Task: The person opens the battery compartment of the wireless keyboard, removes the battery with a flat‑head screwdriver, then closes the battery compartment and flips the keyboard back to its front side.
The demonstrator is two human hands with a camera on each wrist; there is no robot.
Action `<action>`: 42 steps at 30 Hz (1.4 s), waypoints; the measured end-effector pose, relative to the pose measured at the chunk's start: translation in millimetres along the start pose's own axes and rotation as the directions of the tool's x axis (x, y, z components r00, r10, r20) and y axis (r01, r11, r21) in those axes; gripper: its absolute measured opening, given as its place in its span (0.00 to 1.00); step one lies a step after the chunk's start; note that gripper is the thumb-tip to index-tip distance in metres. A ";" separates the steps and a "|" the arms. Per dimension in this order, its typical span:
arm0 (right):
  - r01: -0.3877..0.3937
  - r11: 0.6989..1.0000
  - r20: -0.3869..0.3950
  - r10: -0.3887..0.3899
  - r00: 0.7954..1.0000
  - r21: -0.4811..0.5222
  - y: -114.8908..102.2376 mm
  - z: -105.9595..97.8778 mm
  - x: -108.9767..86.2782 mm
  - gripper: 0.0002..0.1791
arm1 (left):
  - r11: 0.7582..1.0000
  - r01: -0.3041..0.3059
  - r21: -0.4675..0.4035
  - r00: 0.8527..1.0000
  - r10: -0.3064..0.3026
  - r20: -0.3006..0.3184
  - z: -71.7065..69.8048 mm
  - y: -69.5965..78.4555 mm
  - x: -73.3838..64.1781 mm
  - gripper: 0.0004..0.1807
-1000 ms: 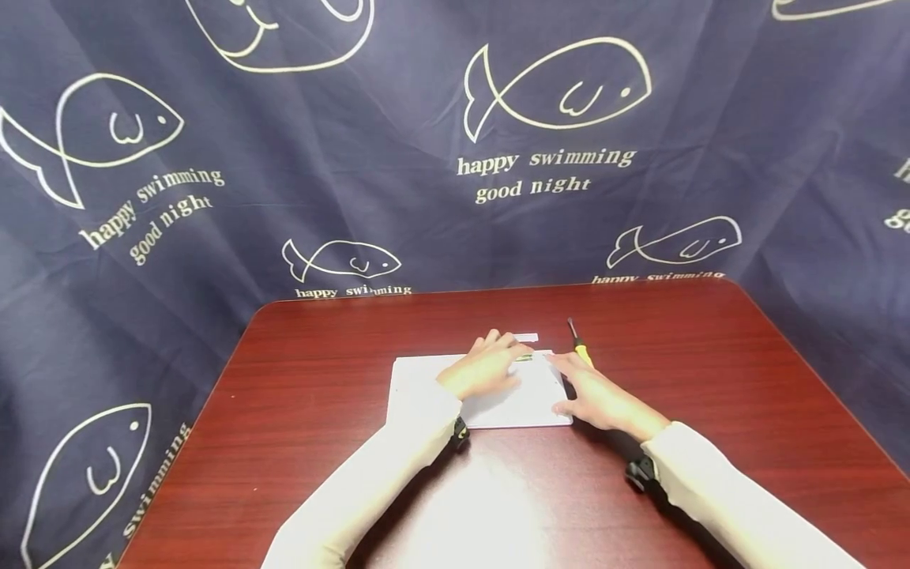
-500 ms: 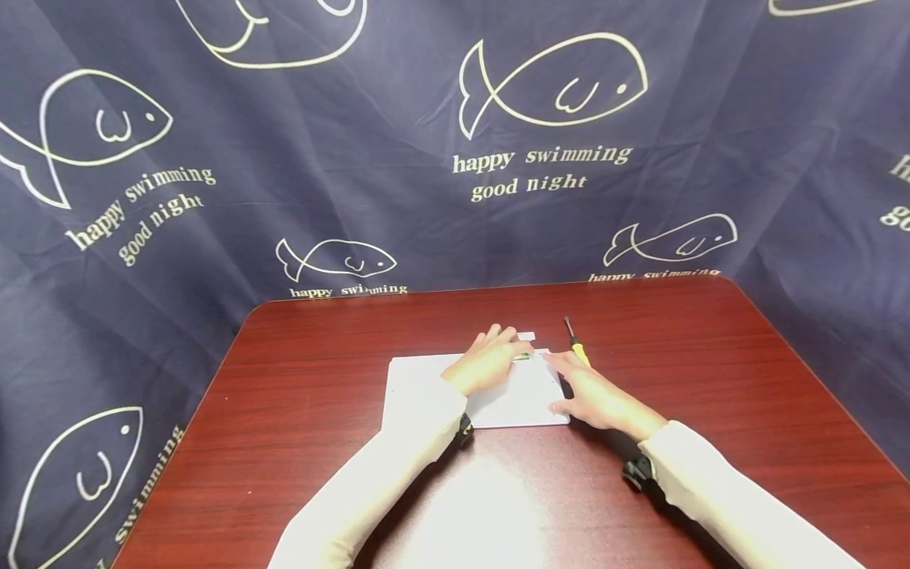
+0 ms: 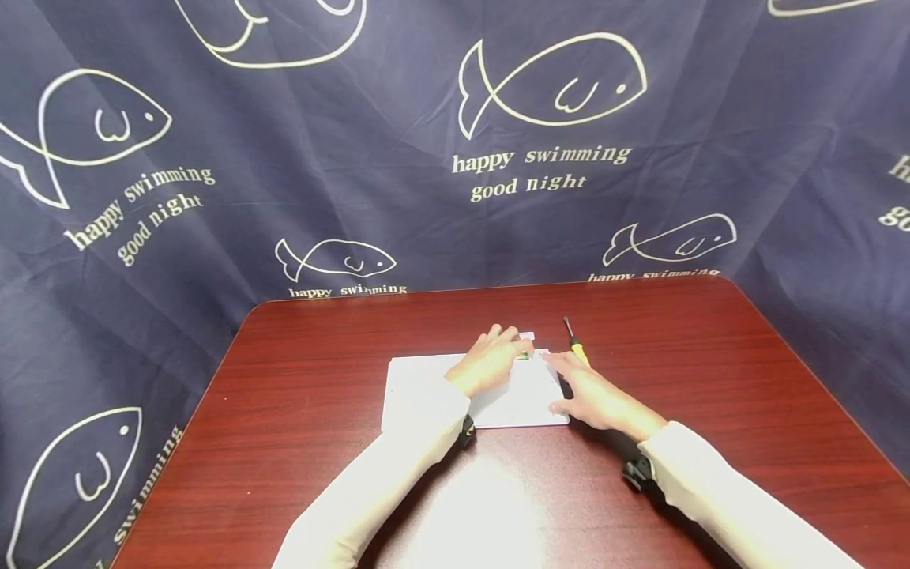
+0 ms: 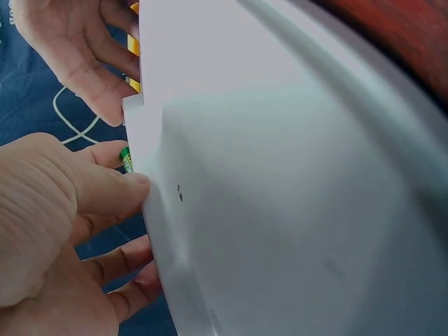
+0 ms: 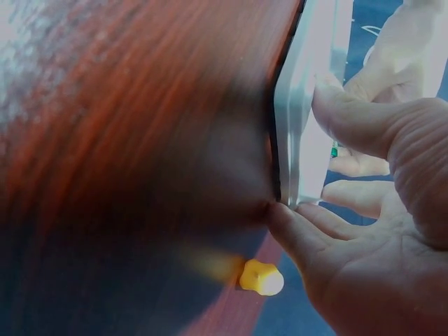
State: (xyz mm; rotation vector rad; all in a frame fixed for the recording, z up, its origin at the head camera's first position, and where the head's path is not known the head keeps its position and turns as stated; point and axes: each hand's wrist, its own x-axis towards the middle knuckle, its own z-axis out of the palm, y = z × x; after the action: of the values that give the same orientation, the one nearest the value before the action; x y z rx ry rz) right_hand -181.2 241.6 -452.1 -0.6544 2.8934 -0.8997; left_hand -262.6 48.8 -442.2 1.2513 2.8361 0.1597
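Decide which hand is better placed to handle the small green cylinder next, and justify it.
Probably the left hand: its thumb and a fingertip are right by the small green cylinder. The right hand spans the right end of the white rectangular panel, seemingly better suited to steadying.

Downward head and close wrist views share panel (image 3: pixel 529 401).

White panel (image 3: pixel 522 401), navy curtain (image 3: pixel 455 229) (fish-printed).

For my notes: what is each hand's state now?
Left hand: at the green battery; grip cannot be told.
Right hand: holding the white panel.
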 end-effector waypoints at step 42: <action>-0.028 1.000 0.003 0.028 1.000 0.001 1.0 2.8 -1.8 0.44 | 0.971 -0.100 -0.216 0.910 0.002 -0.414 -28.3 -35.2 -18.4 0.09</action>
State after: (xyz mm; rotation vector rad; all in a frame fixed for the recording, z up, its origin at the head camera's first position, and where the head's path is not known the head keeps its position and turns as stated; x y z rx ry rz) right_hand -179.5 241.5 -455.1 -0.6125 2.8915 -0.8963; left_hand -278.2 9.4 -418.0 1.3780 2.9937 0.8296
